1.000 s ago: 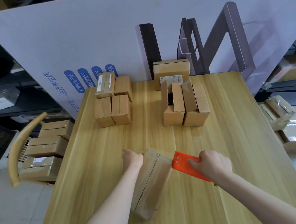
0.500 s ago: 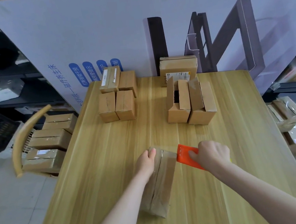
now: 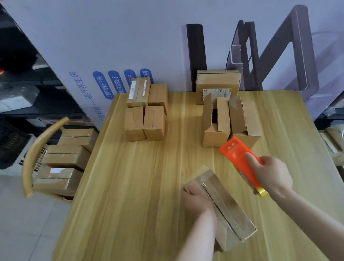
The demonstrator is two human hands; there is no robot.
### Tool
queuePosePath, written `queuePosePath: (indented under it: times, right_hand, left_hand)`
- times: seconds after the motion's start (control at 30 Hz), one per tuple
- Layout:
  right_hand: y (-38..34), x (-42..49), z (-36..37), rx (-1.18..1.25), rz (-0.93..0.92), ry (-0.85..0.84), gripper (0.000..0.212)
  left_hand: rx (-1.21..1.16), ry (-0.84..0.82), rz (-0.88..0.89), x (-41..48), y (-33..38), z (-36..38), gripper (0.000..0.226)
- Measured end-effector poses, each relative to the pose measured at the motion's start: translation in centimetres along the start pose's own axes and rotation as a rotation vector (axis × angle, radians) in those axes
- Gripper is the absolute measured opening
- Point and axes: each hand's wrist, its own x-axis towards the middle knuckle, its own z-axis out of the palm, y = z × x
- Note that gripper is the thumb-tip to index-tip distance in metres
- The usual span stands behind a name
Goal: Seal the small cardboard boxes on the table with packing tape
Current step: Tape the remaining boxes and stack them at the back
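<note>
A small cardboard box [image 3: 223, 207] lies near the front of the wooden table [image 3: 131, 194], with shiny tape along its top seam. My left hand [image 3: 195, 198] grips its left side near the far end. My right hand [image 3: 271, 173] holds an orange tape dispenser [image 3: 236, 155] lifted clear of the box, to its right. Two boxes with open flaps [image 3: 227, 120] stand at the back right. Several closed small boxes [image 3: 146, 114] sit in a group at the back left.
A larger labelled box [image 3: 218, 82] stands against the white board behind the open ones. A chair [image 3: 39, 148] at the table's left carries stacked boxes [image 3: 67, 156]. More cartons [image 3: 342, 144] lie on the floor to the right. Dark shelving stands at far left.
My right hand has lifted the orange dispenser up and to the right, away from the box. My left hand has slid from the box's far end to its left side.
</note>
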Motion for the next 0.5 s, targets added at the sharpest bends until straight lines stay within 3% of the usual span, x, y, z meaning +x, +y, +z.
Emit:
queuePosePath:
  times: [0.1,0.17,0.23,0.3,0.37,0.43,0.5]
  right_hand:
    - [0.0,-1.1,-0.4,0.384,0.093,0.036,0.060]
    - [0.9,-2.6,0.9,0.449,0.173,-0.016,0.065]
    - [1.5,-3.6,2.0,0.476,0.215,-0.044,0.068]
    - [1.3,-3.8,2.2,0.510,0.221,-0.051,0.067]
    - [1.1,-3.6,2.0,0.533,0.227,-0.052,0.067]
    - [1.1,-3.3,1.8,0.555,0.253,-0.042,0.066]
    - [1.0,-2.9,1.6,0.571,0.281,-0.043,0.060]
  left_hand:
    - [-0.181,-0.005,-0.108,-0.8,0.2,0.7,0.041]
    - [-0.173,-0.027,-0.077,-0.5,0.1,0.6,0.040]
    - [-0.006,0.001,0.137,-0.3,-0.5,-0.7,0.037]
    - [0.189,0.054,0.560,0.5,-1.4,-2.5,0.041]
    - [0.393,-0.049,0.929,1.7,-1.9,-3.4,0.040]
    - [0.558,-0.272,1.002,1.9,-0.7,-4.0,0.035]
    - [0.656,-0.411,0.886,2.0,0.1,-3.7,0.037]
